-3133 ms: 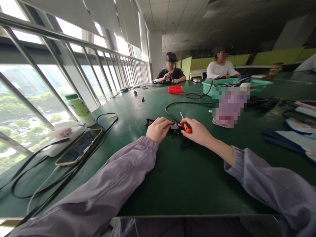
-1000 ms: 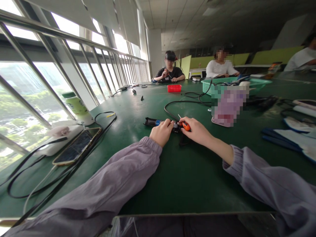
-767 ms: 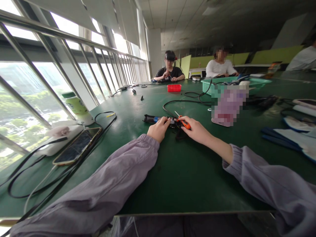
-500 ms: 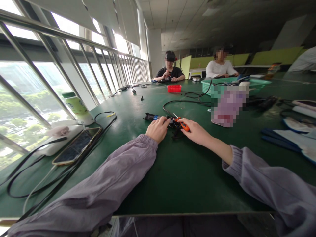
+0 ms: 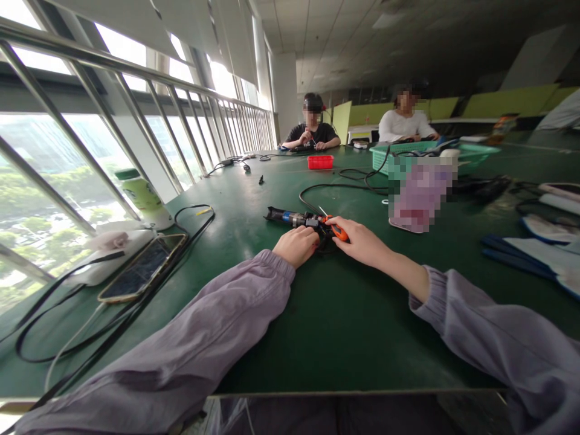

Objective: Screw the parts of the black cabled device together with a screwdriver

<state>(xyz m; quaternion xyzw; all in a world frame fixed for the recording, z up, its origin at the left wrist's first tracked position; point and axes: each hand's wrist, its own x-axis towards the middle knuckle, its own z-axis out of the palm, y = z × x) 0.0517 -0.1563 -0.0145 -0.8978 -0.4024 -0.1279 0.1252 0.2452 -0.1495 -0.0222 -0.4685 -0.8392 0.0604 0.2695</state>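
A black corded device (image 5: 296,218) with a blue band and a tube-like left end lies on the green table in front of me; I cannot tell its kind. My left hand (image 5: 296,244) is at its near side, fingers curled in against the dark parts, fingertips partly hidden. From the right, my right hand (image 5: 357,238) closes around an orange-and-black handled screwdriver (image 5: 339,232). Its thin shaft points up and left over the device. Dark parts at the device's right end are partly covered by both hands.
On the left are a phone (image 5: 142,269), cables, a white box (image 5: 106,263) and a green-capped bottle (image 5: 142,198). Farther back stand a red tray (image 5: 319,162) and a green basket (image 5: 383,162). Gloves (image 5: 521,254) lie at right. Two people sit across the table.
My left hand has come off the top of the device and moved down toward me and slightly right, uncovering its blue-banded section. My right hand stays on the screwdriver, almost still.
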